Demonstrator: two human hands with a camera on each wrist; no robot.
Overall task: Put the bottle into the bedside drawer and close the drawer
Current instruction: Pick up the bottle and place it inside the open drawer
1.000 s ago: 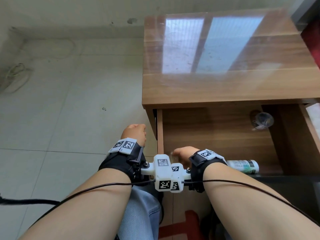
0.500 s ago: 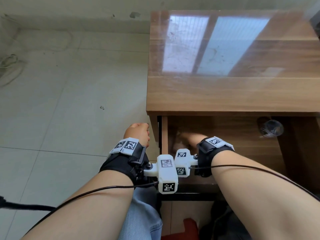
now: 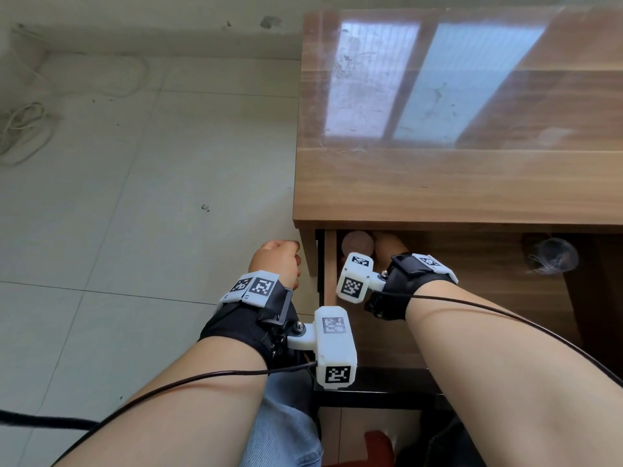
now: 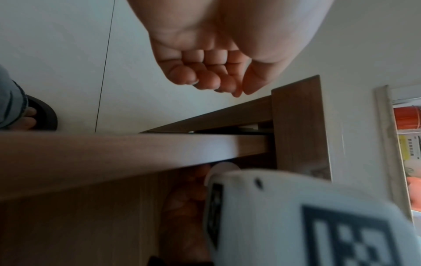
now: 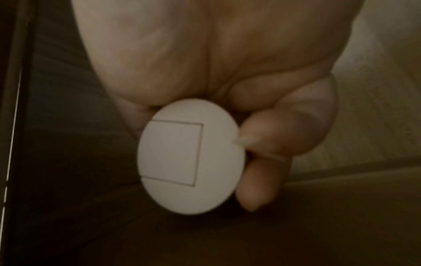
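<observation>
The bedside cabinet [image 3: 455, 180] has its wooden drawer [image 3: 488, 281] pulled out toward me. My right hand [image 3: 387, 246] reaches into the drawer's back left corner, under the cabinet top. It grips a bottle [image 3: 357, 244] whose round white end faces the camera. In the right wrist view the thumb and fingers [image 5: 273, 135] curl round that bottle [image 5: 182, 156], and its body is hidden behind the end. My left hand [image 3: 278, 261] hangs outside the cabinet's left front corner. Its fingers [image 4: 205, 79] are curled in and hold nothing.
A clear round plastic thing [image 3: 553, 256] lies in the drawer's back right part. The drawer's dark front [image 3: 371, 392] is just before my knees. White cable coils [image 3: 20, 129] lie on the tiled floor at left. A red object [image 3: 377, 446] sits on the floor below.
My right hand has moved forward from the drawer's front left to its back left corner. The green-labelled bottle seen near the drawer front a second ago is out of sight there. The left hand barely moved.
</observation>
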